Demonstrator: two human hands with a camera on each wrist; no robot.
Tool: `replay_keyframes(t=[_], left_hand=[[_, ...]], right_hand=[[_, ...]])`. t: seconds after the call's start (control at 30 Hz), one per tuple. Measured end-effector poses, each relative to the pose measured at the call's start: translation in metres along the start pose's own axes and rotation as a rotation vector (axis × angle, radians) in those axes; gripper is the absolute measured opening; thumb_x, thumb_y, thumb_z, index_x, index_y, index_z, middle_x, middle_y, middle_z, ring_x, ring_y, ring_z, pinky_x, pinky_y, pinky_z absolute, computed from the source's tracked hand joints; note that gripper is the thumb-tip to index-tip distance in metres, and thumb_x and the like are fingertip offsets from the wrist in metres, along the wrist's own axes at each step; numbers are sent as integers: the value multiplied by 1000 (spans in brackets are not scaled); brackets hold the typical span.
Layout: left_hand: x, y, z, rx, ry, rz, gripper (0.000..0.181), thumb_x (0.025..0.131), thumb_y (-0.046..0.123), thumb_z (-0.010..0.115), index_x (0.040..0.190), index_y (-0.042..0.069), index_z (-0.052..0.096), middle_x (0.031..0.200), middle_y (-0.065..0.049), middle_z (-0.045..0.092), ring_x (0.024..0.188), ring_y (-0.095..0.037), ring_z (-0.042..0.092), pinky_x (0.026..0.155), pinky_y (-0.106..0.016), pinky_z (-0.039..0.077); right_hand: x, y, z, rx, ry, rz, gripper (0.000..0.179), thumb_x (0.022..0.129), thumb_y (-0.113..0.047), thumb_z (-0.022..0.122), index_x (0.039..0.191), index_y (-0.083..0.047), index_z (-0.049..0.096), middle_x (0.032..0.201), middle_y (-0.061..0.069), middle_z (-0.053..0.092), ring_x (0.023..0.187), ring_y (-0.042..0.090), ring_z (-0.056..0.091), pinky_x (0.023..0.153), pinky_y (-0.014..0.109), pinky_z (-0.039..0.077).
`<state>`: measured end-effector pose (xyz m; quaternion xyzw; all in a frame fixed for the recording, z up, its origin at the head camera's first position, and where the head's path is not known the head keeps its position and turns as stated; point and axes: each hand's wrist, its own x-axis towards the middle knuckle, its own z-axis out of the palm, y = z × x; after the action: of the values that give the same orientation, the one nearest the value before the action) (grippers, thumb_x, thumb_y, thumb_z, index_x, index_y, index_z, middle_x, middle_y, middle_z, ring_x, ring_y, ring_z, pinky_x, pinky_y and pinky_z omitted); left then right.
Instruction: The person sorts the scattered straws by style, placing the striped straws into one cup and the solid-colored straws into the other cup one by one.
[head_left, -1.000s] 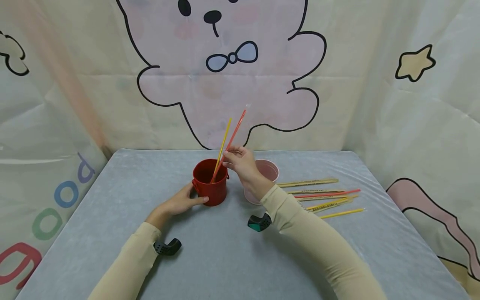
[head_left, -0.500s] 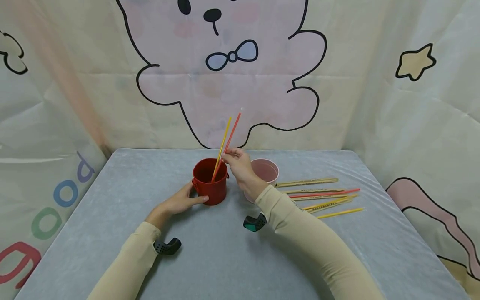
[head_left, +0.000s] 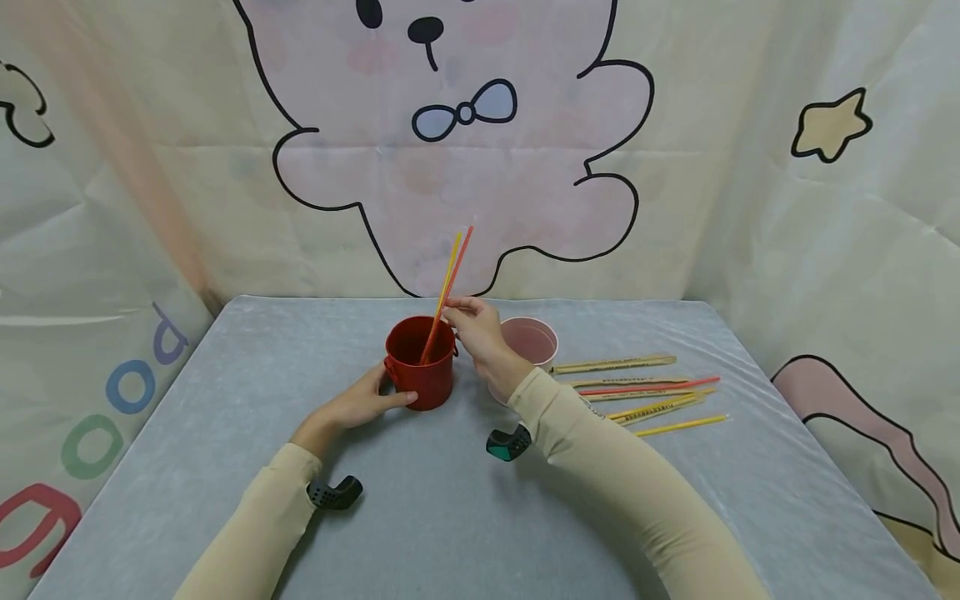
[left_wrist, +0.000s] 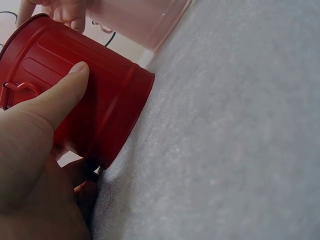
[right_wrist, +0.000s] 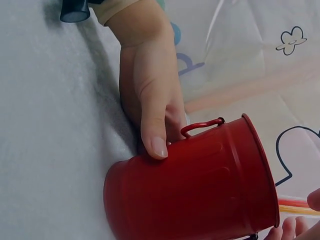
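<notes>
A small red bucket [head_left: 426, 390] stands upright on the cloth, held at its left side by my left hand [head_left: 358, 410]. The thumb [left_wrist: 70, 90] lies along the wall, and the other fingers reach behind, partly hidden. A yellow straw [head_left: 455, 252] leans in the bucket, its upper part sticking out past the rim. Beside it is a red straw [head_left: 465, 244], its lower end inside the bucket. Near the rim's right side, my right hand [head_left: 483, 340] pinches the red straw between thumb and fingers. The lower straw ends are hidden in the bucket.
A pale pink bucket [head_left: 531, 335] stands just right of the red one, partly behind my right forearm. Farther right lie several straws in wrappers, among them a red straw [head_left: 652, 387] and a yellow straw [head_left: 681, 426]. A printed curtain [head_left: 465, 179] hangs behind the table.
The red straw has swung left and sunk slightly, now close alongside the yellow one. My right hand has shifted a little left, while my left hand has kept its hold on the bucket.
</notes>
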<state>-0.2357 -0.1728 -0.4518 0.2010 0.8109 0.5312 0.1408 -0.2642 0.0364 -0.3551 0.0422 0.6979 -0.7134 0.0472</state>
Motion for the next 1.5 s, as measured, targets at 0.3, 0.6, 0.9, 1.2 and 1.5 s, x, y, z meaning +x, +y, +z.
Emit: replay_keyframes(t=[0.3, 0.6, 0.9, 1.2, 1.5], left_hand=[[3, -1, 2, -6, -15, -12, 81, 96, 26, 70, 159, 9, 22, 164, -15, 28, 154, -37, 20, 124, -65, 13], [2, 1, 2, -13, -17, -9, 80, 97, 24, 69, 159, 8, 22, 164, -16, 28, 154, -38, 19, 124, -65, 12], [-1, -1, 0, -13, -17, -7, 81, 97, 23, 69, 160, 8, 20, 164, -17, 27, 153, -39, 19, 123, -67, 13], [0, 0, -1, -22, -13, -35, 85, 96, 27, 70, 161, 12, 18, 167, -12, 23, 155, -36, 15, 125, -64, 12], [0, 0, 0, 0, -16, -34, 83, 96, 29, 70, 160, 11, 19, 165, -13, 27, 154, -36, 18, 124, -66, 14]], right_hand=[[-5, -4, -5, 11, -8, -20, 30, 101, -14, 58, 130, -5, 62, 120, 7, 64, 108, 22, 57, 102, 43, 47], [-12, -20, -22, 107, -52, -52, 24, 103, -14, 56, 126, -8, 62, 117, 5, 63, 100, 13, 58, 87, 26, 47], [-32, -38, -55, 122, -95, -169, 23, 105, -15, 52, 126, -8, 60, 99, -9, 65, 97, 9, 60, 88, 25, 47], [-51, -45, -98, 55, -144, -285, 22, 107, -16, 48, 124, -5, 58, 103, -6, 63, 101, 9, 60, 86, 21, 49], [-51, -34, -123, 50, -182, -334, 16, 106, -13, 49, 109, -16, 64, 101, -9, 65, 101, 9, 60, 91, 27, 50]])
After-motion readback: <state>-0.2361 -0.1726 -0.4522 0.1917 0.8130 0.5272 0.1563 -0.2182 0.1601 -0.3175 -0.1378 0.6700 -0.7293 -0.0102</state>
